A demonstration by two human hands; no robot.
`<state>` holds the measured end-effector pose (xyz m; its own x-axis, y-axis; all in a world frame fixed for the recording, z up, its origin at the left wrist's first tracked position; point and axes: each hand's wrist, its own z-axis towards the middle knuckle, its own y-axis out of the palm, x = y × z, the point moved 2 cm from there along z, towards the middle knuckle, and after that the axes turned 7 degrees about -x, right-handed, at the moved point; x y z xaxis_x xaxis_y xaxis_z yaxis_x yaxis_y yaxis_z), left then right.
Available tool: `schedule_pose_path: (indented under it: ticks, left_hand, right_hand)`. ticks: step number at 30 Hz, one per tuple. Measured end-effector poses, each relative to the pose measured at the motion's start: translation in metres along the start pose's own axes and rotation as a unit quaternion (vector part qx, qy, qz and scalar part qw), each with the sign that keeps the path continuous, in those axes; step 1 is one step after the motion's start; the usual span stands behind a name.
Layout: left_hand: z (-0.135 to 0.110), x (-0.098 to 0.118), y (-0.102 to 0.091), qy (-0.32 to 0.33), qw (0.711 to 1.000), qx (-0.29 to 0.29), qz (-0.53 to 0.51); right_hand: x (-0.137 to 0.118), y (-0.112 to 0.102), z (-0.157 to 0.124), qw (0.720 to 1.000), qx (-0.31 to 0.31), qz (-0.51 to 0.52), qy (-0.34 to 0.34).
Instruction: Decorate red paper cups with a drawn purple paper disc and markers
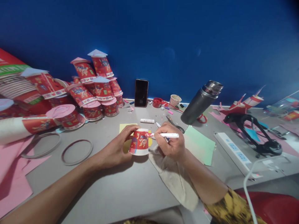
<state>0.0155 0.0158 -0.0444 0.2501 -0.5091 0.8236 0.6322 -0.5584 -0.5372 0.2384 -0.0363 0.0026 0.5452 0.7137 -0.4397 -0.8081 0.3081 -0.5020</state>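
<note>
A red patterned paper cup (pixel 139 143) with a white band along its lower edge stands upside down in front of me. My left hand (pixel 120 146) grips it from the left side, fingers behind and thumb near the bottom. In my right hand (pixel 171 141) is a white marker (pixel 171 135), its reddish tip touching the cup's right side. Just behind the cup lies a second white marker (pixel 147 121). Yellow paper (pixel 123 127) shows beneath and behind the left hand. Under my right wrist is a crumpled beige cloth (pixel 178 183).
Stacked red cups (pixel 102 90) with paper tops fill the back left. A phone (pixel 141 93) leans at the wall. Right of centre are a dark flask (pixel 199 104), green paper (pixel 199 144), a power strip (pixel 233 154) and a black headset (pixel 254 133). Rings (pixel 77 151) lie left.
</note>
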Motion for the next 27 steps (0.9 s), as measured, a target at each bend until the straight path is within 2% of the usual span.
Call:
schedule_pose_path:
  ticks: [4, 8, 13, 18, 20, 24, 27]
  left_hand:
    - [0.000, 0.000, 0.000, 0.005, 1.000, -0.003, 0.004]
    - [0.000, 0.002, 0.000, 0.002, 1.000, 0.001, 0.007]
    - [0.001, 0.005, -0.002, -0.001, 0.999, 0.009, 0.039]
    - [0.002, 0.009, -0.003, -0.006, 0.999, 0.006, 0.039]
    - [0.002, 0.009, -0.003, -0.015, 1.000, 0.005, 0.014]
    - [0.003, 0.001, -0.004, -0.028, 0.993, -0.004, -0.115]
    - [0.005, -0.009, -0.008, -0.047, 0.984, 0.012, -0.173]
  right_hand:
    - [0.002, 0.000, 0.000, 1.000, 0.003, 0.001, 0.014]
    - [0.001, 0.000, 0.000, 1.000, -0.020, 0.017, -0.003]
    - [0.000, 0.000, 0.000, 1.000, 0.008, -0.005, 0.001]
    - [0.003, 0.002, -0.002, 0.999, -0.019, 0.035, 0.013]
    - [0.007, 0.002, -0.005, 0.998, 0.009, 0.056, 0.040]
    - [0.022, 0.002, -0.011, 0.984, 0.106, 0.090, 0.111]
    - [0.032, 0.006, -0.012, 0.984, 0.112, 0.081, 0.115]
